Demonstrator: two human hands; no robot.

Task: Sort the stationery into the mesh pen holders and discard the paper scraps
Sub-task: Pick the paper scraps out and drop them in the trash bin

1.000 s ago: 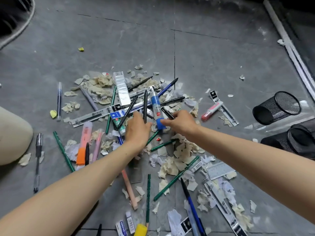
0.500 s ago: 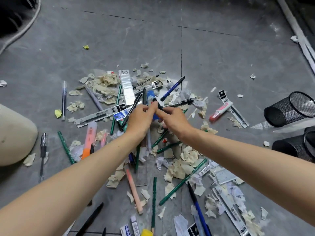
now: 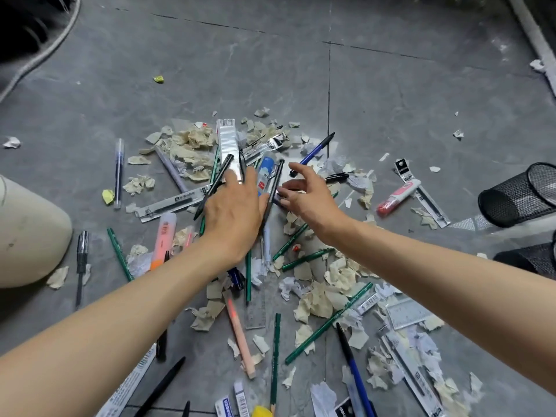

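Note:
Pens, pencils and torn paper scraps (image 3: 322, 299) lie in a heap on the grey floor. My left hand (image 3: 234, 212) is over the middle of the heap, closed around a bunch of black pens (image 3: 215, 185) that stick out past its fingers. My right hand (image 3: 307, 197) hovers just to the right of it, fingers spread, holding nothing. A blue pen (image 3: 316, 150) and a black pen (image 3: 337, 176) lie just beyond its fingertips. A blue glue stick (image 3: 264, 176) lies between the hands. Two black mesh pen holders (image 3: 517, 194) (image 3: 529, 260) lie on their sides at the right edge.
A beige knee (image 3: 27, 233) is at the left edge. An orange highlighter (image 3: 164, 239), green pencils (image 3: 328, 323), a clear ruler (image 3: 255, 308), a pink correction tape (image 3: 397, 198) and packaged refills (image 3: 174, 203) are scattered around. A white strip (image 3: 532, 40) runs along the far right.
My hands met over the heap and the right one passed a black pen to the left. The right hand has since opened and moved right; the left still grips the pens.

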